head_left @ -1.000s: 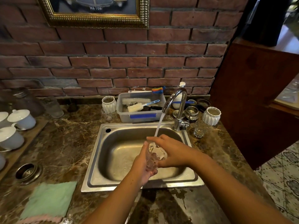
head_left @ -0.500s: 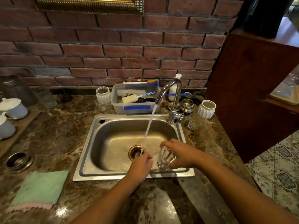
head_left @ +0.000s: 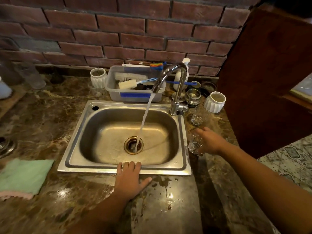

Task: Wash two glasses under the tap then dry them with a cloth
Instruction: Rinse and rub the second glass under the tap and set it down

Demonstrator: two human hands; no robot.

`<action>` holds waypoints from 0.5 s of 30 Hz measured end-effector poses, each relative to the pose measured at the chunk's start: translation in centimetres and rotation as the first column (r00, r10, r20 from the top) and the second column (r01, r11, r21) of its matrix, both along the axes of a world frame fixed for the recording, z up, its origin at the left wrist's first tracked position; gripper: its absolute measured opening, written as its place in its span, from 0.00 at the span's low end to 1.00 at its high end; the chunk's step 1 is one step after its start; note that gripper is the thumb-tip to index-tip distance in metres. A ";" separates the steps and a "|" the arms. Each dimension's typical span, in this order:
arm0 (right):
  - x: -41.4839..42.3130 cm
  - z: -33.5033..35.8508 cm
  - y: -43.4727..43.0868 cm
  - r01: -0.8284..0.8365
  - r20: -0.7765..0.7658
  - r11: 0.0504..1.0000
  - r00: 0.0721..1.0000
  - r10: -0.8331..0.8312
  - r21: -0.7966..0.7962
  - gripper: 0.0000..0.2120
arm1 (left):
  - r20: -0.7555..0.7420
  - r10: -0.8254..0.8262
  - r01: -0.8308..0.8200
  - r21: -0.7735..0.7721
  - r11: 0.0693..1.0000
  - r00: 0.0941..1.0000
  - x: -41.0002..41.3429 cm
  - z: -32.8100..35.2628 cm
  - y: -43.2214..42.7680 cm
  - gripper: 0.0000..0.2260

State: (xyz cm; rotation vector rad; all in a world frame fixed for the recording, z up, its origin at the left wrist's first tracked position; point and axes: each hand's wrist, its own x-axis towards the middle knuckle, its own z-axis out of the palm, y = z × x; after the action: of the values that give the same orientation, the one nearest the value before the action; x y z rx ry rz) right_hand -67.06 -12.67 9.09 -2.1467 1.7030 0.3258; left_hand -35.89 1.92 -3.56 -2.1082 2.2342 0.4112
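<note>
R hand (head_left: pixel 208 141) fingers clamped on glass (head_left: pixel 194 146), right of sink (head_left: pixel 101 171); L hand (head_left: pixel 130 180) flat, fingers together, on near rim.

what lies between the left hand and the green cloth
In the head view, only bare marble countertop, running along the sink's front rim. Nothing stands between the left hand, resting on that rim, and the green cloth.

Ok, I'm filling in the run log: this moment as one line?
right hand: grips glass right of sink | left hand: rests on front rim | tap: running | second glass: beside tap
</note>
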 end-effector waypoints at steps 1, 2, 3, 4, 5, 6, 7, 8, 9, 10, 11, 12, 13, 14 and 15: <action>-0.4 -0.1 -0.6 0.007 -0.005 1.000 1.000 -0.007 0.002 0.42 | -0.010 0.000 0.000 -0.025 1.000 1.000 0.0 -0.2 0.0 0.36; -0.9 -0.2 -1.2 0.016 -0.006 1.000 1.000 -0.016 0.002 0.41 | -0.016 0.000 0.000 -0.043 0.999 1.000 0.0 -0.4 0.0 0.35; -1.2 -0.4 -1.8 0.021 -0.007 1.000 1.000 -0.021 -0.002 0.41 | -0.015 -0.001 0.001 -0.054 0.999 1.000 0.0 -0.6 0.0 0.35; -1.5 -0.5 -2.3 0.025 -0.008 1.000 1.000 -0.025 -0.004 0.41 | -0.011 -0.003 0.003 -0.060 0.998 1.000 0.0 -0.7 0.0 0.34; -1.7 -0.6 -2.7 0.030 -0.004 1.000 1.000 -0.030 -0.005 0.41 | -0.009 -0.003 0.002 -0.069 0.998 1.000 0.0 -0.7 0.0 0.34; -1.9 -0.7 -3.2 0.037 0.005 0.999 0.999 -0.037 -0.003 0.41 | -0.007 0.002 -0.002 -0.076 0.997 1.000 0.0 -0.8 0.0 0.35; -2.1 -0.8 -3.5 0.039 0.011 0.999 0.999 -0.039 -0.002 0.42 | -0.002 0.007 -0.007 -0.077 0.997 1.000 0.0 -0.8 -0.1 0.35; -2.3 -0.9 -3.8 0.037 0.009 0.999 0.999 -0.037 -0.002 0.42 | 0.006 0.011 -0.011 -0.076 0.997 1.000 0.0 -0.8 -0.1 0.35; -2.4 -1.1 -4.0 0.033 0.000 0.999 0.999 -0.033 -0.005 0.43 | 0.012 0.014 -0.013 -0.078 0.997 1.000 0.0 -0.9 -0.1 0.35; -2.5 -1.1 -4.1 0.027 -0.013 1.000 1.000 -0.027 -0.008 0.44 | 0.014 0.016 -0.015 -0.084 0.996 1.000 0.0 -0.9 -0.1 0.35; -2.6 -1.3 -4.2 0.021 -0.025 1.000 0.999 -0.022 -0.014 0.44 | 0.013 0.017 -0.016 -0.090 0.996 1.000 0.0 -0.9 -0.1 0.35; -2.6 -1.4 -4.2 0.018 -0.034 1.000 0.999 -0.019 -0.019 0.43 | 0.014 0.018 -0.016 -0.092 0.996 1.000 -0.1 -0.9 -0.1 0.35; -2.7 -1.6 -4.1 0.018 -0.036 0.999 0.999 -0.019 -0.026 0.43 | 0.015 0.018 -0.016 -0.092 0.996 1.000 -0.1 -0.8 -0.1 0.35; -2.8 -1.7 -4.1 0.021 -0.033 0.999 0.999 -0.022 -0.031 0.43 | 0.016 0.017 -0.016 -0.092 0.996 1.000 -0.1 -0.8 -0.1 0.35; -2.9 -1.8 -4.1 0.023 -0.028 0.999 0.999 -0.024 -0.035 0.43 | 0.013 0.017 -0.015 -0.089 0.996 1.000 -0.1 -0.8 -0.1 0.35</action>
State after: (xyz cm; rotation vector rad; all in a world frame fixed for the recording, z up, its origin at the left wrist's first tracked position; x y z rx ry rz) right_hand -69.93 -16.74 7.31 -2.1544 1.7608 0.3239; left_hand -35.95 1.82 -4.31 -2.1654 2.2704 0.3021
